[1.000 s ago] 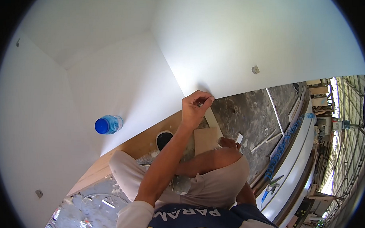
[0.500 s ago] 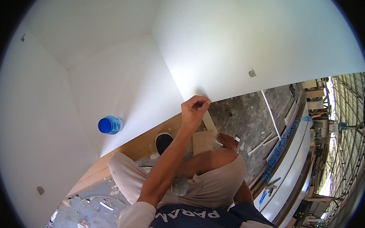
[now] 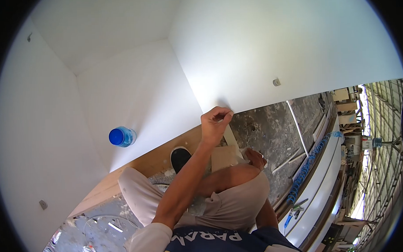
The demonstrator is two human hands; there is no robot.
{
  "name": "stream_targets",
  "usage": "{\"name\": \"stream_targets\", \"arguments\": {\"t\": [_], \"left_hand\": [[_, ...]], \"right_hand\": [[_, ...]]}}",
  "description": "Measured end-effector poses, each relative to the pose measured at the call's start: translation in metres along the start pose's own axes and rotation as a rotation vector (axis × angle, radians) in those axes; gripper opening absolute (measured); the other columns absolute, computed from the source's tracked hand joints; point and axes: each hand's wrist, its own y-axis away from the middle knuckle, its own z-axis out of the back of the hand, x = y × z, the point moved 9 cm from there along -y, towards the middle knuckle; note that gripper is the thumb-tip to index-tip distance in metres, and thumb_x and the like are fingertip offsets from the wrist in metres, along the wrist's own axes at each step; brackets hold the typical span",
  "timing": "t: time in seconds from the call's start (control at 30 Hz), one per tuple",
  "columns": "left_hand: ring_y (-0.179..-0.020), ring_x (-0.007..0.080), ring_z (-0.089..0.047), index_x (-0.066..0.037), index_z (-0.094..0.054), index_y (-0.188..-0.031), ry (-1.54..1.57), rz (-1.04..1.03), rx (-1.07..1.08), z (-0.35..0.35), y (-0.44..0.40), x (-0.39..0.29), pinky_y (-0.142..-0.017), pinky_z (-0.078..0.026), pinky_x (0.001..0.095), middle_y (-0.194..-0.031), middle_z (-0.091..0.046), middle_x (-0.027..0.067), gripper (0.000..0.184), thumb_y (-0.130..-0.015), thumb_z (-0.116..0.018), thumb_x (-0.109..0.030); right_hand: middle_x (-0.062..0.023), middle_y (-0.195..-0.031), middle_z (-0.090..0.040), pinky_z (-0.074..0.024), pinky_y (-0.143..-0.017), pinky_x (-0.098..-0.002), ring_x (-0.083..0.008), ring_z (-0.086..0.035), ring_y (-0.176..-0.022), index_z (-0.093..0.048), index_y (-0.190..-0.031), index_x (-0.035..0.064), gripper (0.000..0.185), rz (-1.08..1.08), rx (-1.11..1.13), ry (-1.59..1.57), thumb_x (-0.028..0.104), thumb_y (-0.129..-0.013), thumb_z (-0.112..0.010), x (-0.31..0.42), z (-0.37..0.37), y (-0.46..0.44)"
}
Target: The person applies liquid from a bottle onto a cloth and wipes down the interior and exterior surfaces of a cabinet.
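Note:
My left hand (image 3: 215, 125) is closed in a pinch at the lower edge of the white panel (image 3: 270, 48), by the inner corner of a white cabinet. Whatever lies between thumb and fingers is too small to make out. Beyond my bent knee, low by the floor, my right hand (image 3: 256, 158) shows partly, its fingers curled. Beside it is a pale, translucent scrap (image 3: 243, 158); whether the hand grips it is unclear. A jar with a blue lid (image 3: 122, 136) stands on the cabinet's white inner surface, left of my left hand.
A wooden base strip (image 3: 180, 144) runs under the cabinet edge. My dark shoe (image 3: 181, 158) is beside it. On the right are a white strip (image 3: 298, 127) on the stained floor, a coiled blue hose (image 3: 307, 171) and long white boards (image 3: 317, 197). Small metal fittings (image 3: 276, 82) sit on the panels.
My left hand stays at the panel edge in the same pinch. My right hand has shifted slightly, and the small white piece seen beside its fingers no longer shows.

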Motion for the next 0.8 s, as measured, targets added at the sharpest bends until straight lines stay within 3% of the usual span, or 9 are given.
{"name": "stream_targets", "arguments": {"t": [0.07,0.37,0.43,0.73,0.8], "left_hand": [[-0.078,0.0080,-0.064,0.002,-0.073,-0.091,-0.002,-0.014,0.008,-0.001,0.000,-0.001,-0.074,-0.053,0.0247,-0.086,-0.070,0.0030,0.002,-0.090,-0.073,0.001],[-0.077,0.0076,-0.063,0.002,-0.073,-0.091,-0.029,0.007,0.016,-0.002,0.001,-0.002,-0.073,-0.053,0.0247,-0.086,-0.071,0.0036,0.002,-0.090,-0.072,0.002],[-0.076,0.0075,-0.063,0.003,-0.073,-0.091,-0.041,-0.016,0.021,-0.002,0.000,-0.006,-0.073,-0.053,0.0248,-0.086,-0.071,0.0036,0.002,-0.090,-0.072,0.001],[-0.075,0.0057,-0.061,0.002,-0.074,-0.089,-0.007,0.099,0.016,-0.002,0.001,0.001,-0.070,-0.051,0.0229,-0.083,-0.071,0.0006,0.005,-0.090,-0.074,-0.003],[-0.070,0.0063,-0.059,0.002,-0.074,-0.090,0.016,0.073,0.014,-0.002,-0.001,0.002,-0.065,-0.048,0.0232,-0.079,-0.070,0.0023,0.004,-0.091,-0.072,-0.001]], "right_hand": [[-0.0128,-0.122,-0.070,-0.0364,-0.099,-0.0416,-0.0282,-0.065,-0.111,-0.066,-0.119,0.0063,0.035,0.070,-0.002,0.035,0.012,-0.084,-0.068,0.001,0.000,-0.001],[-0.0128,-0.122,-0.070,-0.0366,-0.101,-0.0419,-0.0298,-0.065,-0.113,-0.066,-0.119,0.0077,0.036,0.064,-0.030,-0.017,0.004,-0.084,-0.065,-0.003,-0.001,0.004],[-0.0067,-0.121,-0.073,-0.0374,-0.099,-0.0441,-0.0251,-0.065,-0.115,-0.075,-0.115,0.0122,0.039,-0.026,-0.112,-0.081,0.002,-0.077,-0.069,-0.013,0.003,0.004],[-0.0058,-0.122,-0.072,-0.0379,-0.101,-0.0426,-0.0250,-0.065,-0.116,-0.076,-0.113,0.0124,0.037,-0.064,-0.036,-0.025,0.001,-0.079,-0.066,-0.014,-0.002,0.000],[-0.0070,-0.123,-0.072,-0.0395,-0.101,-0.0436,-0.0254,-0.065,-0.116,-0.076,-0.113,0.0109,0.037,-0.035,-0.063,-0.028,-0.001,-0.080,-0.064,-0.014,-0.004,-0.002]]}}
